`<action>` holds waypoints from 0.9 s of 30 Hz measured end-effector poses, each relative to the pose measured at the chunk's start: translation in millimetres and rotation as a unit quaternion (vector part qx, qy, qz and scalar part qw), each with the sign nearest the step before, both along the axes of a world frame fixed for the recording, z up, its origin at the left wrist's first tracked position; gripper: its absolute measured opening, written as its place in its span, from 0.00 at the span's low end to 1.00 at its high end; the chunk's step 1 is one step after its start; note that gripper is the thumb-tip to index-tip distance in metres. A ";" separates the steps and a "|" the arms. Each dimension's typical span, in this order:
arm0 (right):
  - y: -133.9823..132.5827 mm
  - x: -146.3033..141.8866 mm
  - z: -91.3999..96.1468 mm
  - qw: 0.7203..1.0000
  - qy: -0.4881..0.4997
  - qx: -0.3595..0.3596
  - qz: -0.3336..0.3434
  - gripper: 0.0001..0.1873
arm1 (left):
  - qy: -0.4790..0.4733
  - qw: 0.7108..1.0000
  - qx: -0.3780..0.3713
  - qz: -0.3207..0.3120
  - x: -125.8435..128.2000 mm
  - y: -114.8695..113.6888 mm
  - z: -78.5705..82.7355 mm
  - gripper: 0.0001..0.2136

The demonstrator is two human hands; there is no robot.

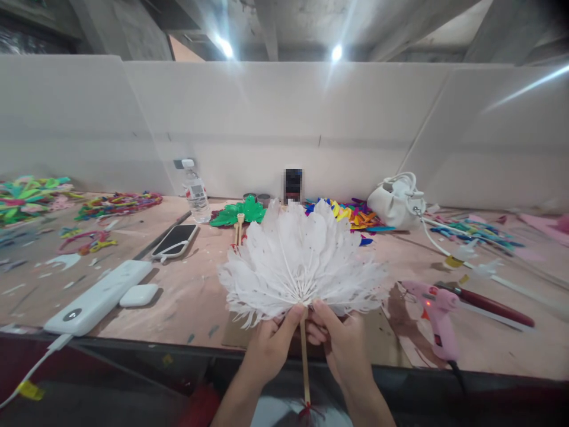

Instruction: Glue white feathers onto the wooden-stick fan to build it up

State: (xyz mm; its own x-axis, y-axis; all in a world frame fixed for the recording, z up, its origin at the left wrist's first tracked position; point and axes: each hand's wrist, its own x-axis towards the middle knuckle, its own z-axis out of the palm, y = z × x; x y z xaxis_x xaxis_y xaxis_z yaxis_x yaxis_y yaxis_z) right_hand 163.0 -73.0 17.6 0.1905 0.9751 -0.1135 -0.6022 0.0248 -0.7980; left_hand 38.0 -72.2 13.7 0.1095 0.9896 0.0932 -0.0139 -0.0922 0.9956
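A white feather fan [296, 255] is spread wide over the front of the table, its wooden handle [304, 362] pointing down toward me with a red tie at the lower end. My left hand [274, 338] pinches the base of the feathers from the left, thumb on top. From the right, my right hand [340, 332] grips the same base, its thumb close to the other one. Both sets of fingers curl behind the fan and are partly hidden. Under the fan lies a piece of brown cardboard [391, 344].
To the right lie a pink glue gun [433, 311] with a lit red light and a red-handled tool [493, 305]. At left are a white power strip [100, 296], a phone [176, 240] and a water bottle [195, 193]. Colourful feathers [351, 213] and a white bag [395, 201] sit behind.
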 end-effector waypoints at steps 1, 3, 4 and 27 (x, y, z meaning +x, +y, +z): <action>0.3 0.0 0.0 1.000 0.000 -0.001 -0.002 0.31 | -0.004 1.000 -0.004 0.001 0.4 -0.1 0.6 0.17; 0.7 -0.2 0.4 1.000 -0.001 -0.002 -0.004 0.31 | -0.015 1.000 -0.013 0.002 1.9 -0.7 1.7 0.17; 0.8 -0.3 0.5 1.000 -0.001 -0.002 -0.003 0.30 | -0.024 1.000 -0.019 0.003 3.1 -1.1 2.2 0.17; 0.2 -0.8 -19.7 0.999 -0.044 0.031 0.004 0.26 | -0.074 0.996 -0.034 0.024 11.3 -4.5 13.6 0.16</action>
